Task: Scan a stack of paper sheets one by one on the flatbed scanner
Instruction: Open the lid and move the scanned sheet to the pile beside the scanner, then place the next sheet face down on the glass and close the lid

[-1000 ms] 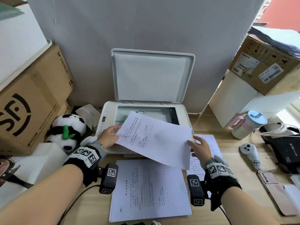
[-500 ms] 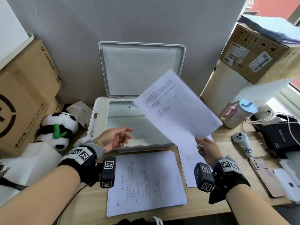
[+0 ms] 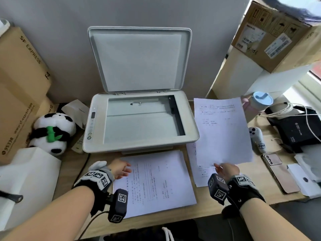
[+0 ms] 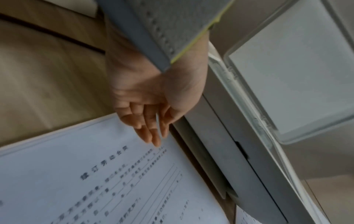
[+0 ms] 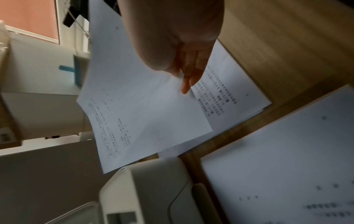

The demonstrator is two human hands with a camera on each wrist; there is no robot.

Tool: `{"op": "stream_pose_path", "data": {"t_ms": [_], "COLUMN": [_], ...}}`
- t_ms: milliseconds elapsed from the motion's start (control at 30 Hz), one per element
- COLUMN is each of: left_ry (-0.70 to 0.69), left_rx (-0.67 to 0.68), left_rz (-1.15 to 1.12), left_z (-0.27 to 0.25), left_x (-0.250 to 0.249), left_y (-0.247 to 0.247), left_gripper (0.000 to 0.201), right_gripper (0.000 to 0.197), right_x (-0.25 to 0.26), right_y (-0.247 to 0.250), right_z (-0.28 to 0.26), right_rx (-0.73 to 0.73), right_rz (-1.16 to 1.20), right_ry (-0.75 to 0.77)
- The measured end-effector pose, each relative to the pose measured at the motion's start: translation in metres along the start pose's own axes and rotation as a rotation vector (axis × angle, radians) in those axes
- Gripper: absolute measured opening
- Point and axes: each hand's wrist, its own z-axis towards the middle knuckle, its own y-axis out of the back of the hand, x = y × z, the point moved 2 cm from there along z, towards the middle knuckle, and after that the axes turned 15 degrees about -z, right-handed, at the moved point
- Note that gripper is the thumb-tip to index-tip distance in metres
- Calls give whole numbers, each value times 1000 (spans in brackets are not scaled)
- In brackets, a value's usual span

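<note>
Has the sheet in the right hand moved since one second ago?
Yes. The sheet went from above the scanner glass to its right side, held by the right hand.

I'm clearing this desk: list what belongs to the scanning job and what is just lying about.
Job: flatbed scanner, its raised lid, sheet pinched by the right hand, front paper stack, right-side pile.

Lying about: panda plush, cardboard boxes, lidded cup, controller, phone.

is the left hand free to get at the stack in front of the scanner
Probably yes: the left hand is open and holds nothing, its fingertips right over the stack, with nothing between them. The right hand holds another sheet off to the side.
</note>
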Motion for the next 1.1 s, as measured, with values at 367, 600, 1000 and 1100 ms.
{"op": "stream_pose_path", "data": {"t_ms": [367, 600, 1000, 1100], "left_ry": [40, -2, -35, -32], "left_rx": [-98, -161, -262, -256], "left_rz": [-106, -73, 35, -2], "left_z": [16, 24, 26, 26], "left_x": [31, 37, 34, 37], "left_y": [-8, -12, 13, 19], "left_gripper": [20, 26, 37, 35], "right_gripper": [35, 18, 18, 22], "right_x": [-27, -52, 14, 27], "right_y": [-27, -36, -73, -79], "right_z": [-6, 3, -23, -29], "right_rx": [118, 297, 332, 325], "right_rz": [-320, 306, 75, -83], "right_ry": [-48, -244, -4, 95]}}
